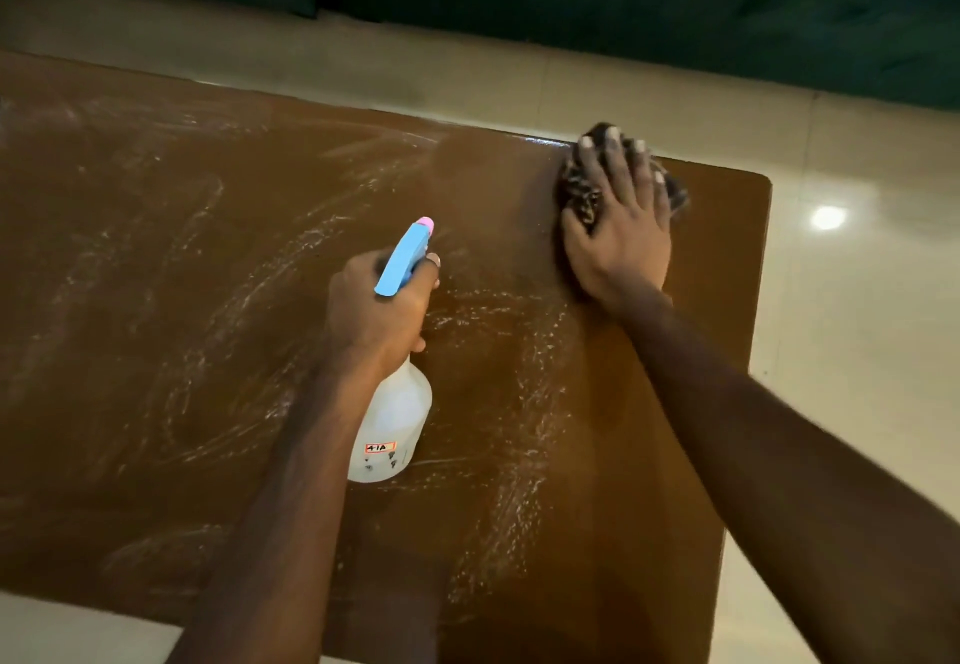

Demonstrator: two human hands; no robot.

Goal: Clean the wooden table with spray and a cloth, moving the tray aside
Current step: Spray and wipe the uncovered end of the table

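From the head view, we judge the wiping step in hand: our right hand (618,232) lies flat, fingers spread, pressing the cloth (576,190) on the worktop (156,299) near its far right corner. Our left hand (379,310) grips the spray bottle (395,414). Next, sweep the streaks; no tray shows.

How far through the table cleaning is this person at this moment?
Midway. Done: spray is down, with white streaks smeared across most of the wooden table, and no tray is in view. In hand: the right hand presses the cloth at the far right corner; the left hand holds the spray bottle. Left: wiping away the streaks.
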